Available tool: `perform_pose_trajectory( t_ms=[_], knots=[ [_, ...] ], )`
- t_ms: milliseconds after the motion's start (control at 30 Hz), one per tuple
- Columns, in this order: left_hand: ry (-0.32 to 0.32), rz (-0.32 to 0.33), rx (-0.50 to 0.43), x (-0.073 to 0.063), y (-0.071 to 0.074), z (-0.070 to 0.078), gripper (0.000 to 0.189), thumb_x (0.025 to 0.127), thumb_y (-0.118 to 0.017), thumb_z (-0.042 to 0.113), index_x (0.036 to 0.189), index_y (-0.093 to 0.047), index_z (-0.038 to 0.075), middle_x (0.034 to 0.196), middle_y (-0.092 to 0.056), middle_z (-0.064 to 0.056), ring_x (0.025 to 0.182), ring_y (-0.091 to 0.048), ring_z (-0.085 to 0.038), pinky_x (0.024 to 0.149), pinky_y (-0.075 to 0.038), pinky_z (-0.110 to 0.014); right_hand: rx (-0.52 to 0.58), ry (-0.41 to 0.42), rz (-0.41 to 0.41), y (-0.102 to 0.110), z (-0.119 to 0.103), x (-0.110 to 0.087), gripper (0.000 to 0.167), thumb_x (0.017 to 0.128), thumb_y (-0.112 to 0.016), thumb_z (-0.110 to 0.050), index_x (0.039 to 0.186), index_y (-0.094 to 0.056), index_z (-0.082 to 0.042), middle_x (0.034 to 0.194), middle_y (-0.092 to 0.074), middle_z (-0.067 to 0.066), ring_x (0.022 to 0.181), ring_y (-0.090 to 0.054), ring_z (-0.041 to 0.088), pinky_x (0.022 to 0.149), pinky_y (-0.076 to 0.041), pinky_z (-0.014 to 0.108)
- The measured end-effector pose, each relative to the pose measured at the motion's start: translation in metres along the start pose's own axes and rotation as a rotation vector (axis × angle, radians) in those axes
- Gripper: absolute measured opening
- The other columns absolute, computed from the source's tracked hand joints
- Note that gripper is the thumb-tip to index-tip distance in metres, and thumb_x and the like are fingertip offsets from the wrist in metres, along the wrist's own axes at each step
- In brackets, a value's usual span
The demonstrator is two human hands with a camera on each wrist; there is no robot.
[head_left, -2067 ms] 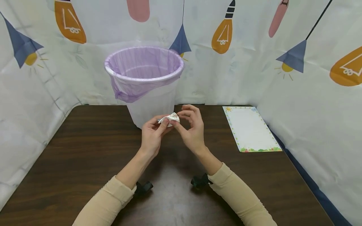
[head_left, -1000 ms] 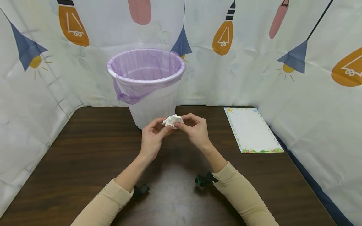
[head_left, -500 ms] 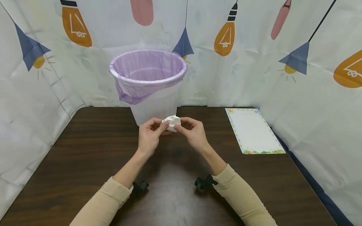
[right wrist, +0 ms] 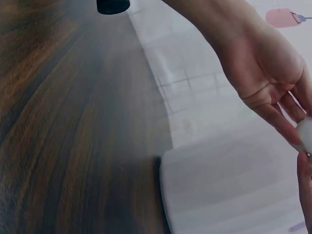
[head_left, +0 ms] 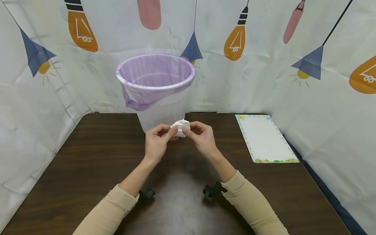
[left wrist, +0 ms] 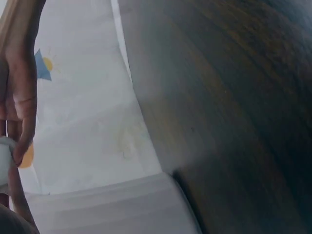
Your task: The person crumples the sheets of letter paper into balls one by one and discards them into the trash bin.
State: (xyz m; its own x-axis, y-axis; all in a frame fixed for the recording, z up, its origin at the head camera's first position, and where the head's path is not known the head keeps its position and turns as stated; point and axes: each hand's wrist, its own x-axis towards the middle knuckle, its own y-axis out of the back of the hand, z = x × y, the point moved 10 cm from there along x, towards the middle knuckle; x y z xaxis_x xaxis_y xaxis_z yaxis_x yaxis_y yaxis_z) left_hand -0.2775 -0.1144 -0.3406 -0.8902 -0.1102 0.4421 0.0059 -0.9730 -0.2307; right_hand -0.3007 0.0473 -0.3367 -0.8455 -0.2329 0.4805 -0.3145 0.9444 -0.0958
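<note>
A small crumpled piece of white paper (head_left: pixel 180 127) is held up in front of the bin, above the table. My left hand (head_left: pixel 154 143) pinches its left side, with the thumb on the near face. On the other side, my right hand (head_left: pixel 204 139) grips it between thumb and fingers. The left wrist view catches the right hand (left wrist: pixel 22 87) reaching the rounded white paper (left wrist: pixel 4 163) at the edge. From the right wrist, the left hand (right wrist: pixel 265 68) shows with its fingertips at the paper (right wrist: pixel 306 132). The fingers behind the paper are partly hidden.
A white bin (head_left: pixel 161 107) with a purple liner (head_left: pixel 138 101) stands at the back of the dark wooden table (head_left: pixel 97 169). On the right lies a sheet with a flowery border (head_left: pixel 265 138). Black wrist cameras (head_left: pixel 212 190) sit by the sleeves. Printed cloth (head_left: pixel 264 81) surrounds the table.
The right fingers, lifted away two seconds ago, have come back onto the paper. The paper has been turned and looks more rounded. The head view has shifted slightly.
</note>
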Motion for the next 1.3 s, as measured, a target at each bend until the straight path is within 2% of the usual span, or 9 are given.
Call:
perform_pose_trajectory(
  t_ms=[300,467,567,733,867,967,1067,1200,1300],
  knots=[
    [0.08,-0.127,0.265,0.005,-0.002,0.005,0.028,0.093,-0.08,0.022,0.111,-0.074,0.001,0.107,-0.07,-0.01,0.096,-0.068,-0.027,0.075,-0.061,-0.036,-0.065,-0.001,-0.006,0.005,-0.003,0.004,0.021,0.092,-0.071,0.009,0.113,-0.069,0.012,0.098,-0.071,0.003,0.09,-0.064,0.018,0.079,-0.055,0.026],
    [0.035,-0.147,0.355,0.01,0.008,0.021,0.029,0.094,-0.079,0.019,0.117,-0.073,0.001,0.112,-0.072,-0.013,0.094,-0.068,-0.02,0.072,-0.061,-0.033,-0.082,0.037,-0.007,0.011,-0.01,0.007,0.024,0.092,-0.069,0.013,0.115,-0.067,0.014,0.1,-0.07,0.003,0.09,-0.064,0.016,0.078,-0.055,0.027],
    [-0.051,-0.091,0.37,0.017,0.021,0.042,0.023,0.096,-0.076,0.013,0.112,-0.074,-0.003,0.108,-0.073,-0.014,0.092,-0.069,-0.017,0.068,-0.06,-0.03,-0.088,0.066,0.0,0.018,-0.016,0.012,0.024,0.092,-0.069,0.013,0.116,-0.067,0.014,0.102,-0.069,0.004,0.09,-0.063,0.016,0.078,-0.055,0.026],
    [-0.224,0.074,0.36,0.03,0.05,0.084,0.012,0.096,-0.074,0.006,0.099,-0.074,-0.006,0.088,-0.072,-0.007,0.074,-0.066,-0.017,0.058,-0.056,-0.024,-0.135,0.1,-0.009,0.028,-0.028,0.019,0.026,0.094,-0.069,0.009,0.12,-0.065,0.012,0.103,-0.068,0.006,0.09,-0.062,0.018,0.077,-0.054,0.026],
    [-0.288,0.196,0.335,0.042,0.073,0.111,0.009,0.097,-0.072,0.005,0.099,-0.072,-0.004,0.091,-0.068,-0.004,0.077,-0.062,-0.018,0.058,-0.054,-0.021,-0.152,0.127,-0.024,0.032,-0.039,0.025,0.03,0.095,-0.067,0.008,0.125,-0.063,0.012,0.104,-0.067,0.007,0.089,-0.062,0.019,0.076,-0.053,0.026],
    [-0.265,0.267,0.329,0.055,0.089,0.121,0.009,0.098,-0.07,0.007,0.105,-0.071,0.002,0.103,-0.065,-0.003,0.09,-0.059,-0.017,0.066,-0.054,-0.022,-0.153,0.146,-0.038,0.033,-0.048,0.029,0.032,0.095,-0.067,0.009,0.126,-0.062,0.013,0.107,-0.066,0.009,0.091,-0.061,0.019,0.077,-0.054,0.026],
    [-0.198,0.315,0.329,0.07,0.104,0.126,0.015,0.098,-0.07,0.01,0.113,-0.069,0.005,0.113,-0.061,-0.002,0.098,-0.055,-0.016,0.076,-0.053,-0.023,-0.162,0.149,-0.047,0.033,-0.054,0.032,0.031,0.095,-0.067,0.01,0.125,-0.062,0.013,0.111,-0.064,0.009,0.094,-0.061,0.02,0.079,-0.055,0.026],
    [-0.027,0.331,0.261,0.092,0.121,0.121,0.028,0.099,-0.069,0.014,0.126,-0.062,0.007,0.121,-0.052,-0.002,0.105,-0.052,-0.014,0.085,-0.052,-0.024,-0.169,0.133,-0.034,0.037,-0.06,0.038,0.032,0.096,-0.066,0.009,0.127,-0.06,0.013,0.112,-0.064,0.007,0.098,-0.062,0.019,0.081,-0.055,0.027],
    [0.12,0.322,0.126,0.104,0.13,0.113,0.035,0.1,-0.069,0.017,0.132,-0.057,0.01,0.126,-0.047,-0.002,0.109,-0.05,-0.014,0.086,-0.053,-0.025,-0.158,0.116,-0.027,0.039,-0.064,0.043,0.032,0.097,-0.066,0.007,0.127,-0.059,0.013,0.111,-0.064,0.007,0.099,-0.061,0.019,0.081,-0.056,0.029]
  ],
)
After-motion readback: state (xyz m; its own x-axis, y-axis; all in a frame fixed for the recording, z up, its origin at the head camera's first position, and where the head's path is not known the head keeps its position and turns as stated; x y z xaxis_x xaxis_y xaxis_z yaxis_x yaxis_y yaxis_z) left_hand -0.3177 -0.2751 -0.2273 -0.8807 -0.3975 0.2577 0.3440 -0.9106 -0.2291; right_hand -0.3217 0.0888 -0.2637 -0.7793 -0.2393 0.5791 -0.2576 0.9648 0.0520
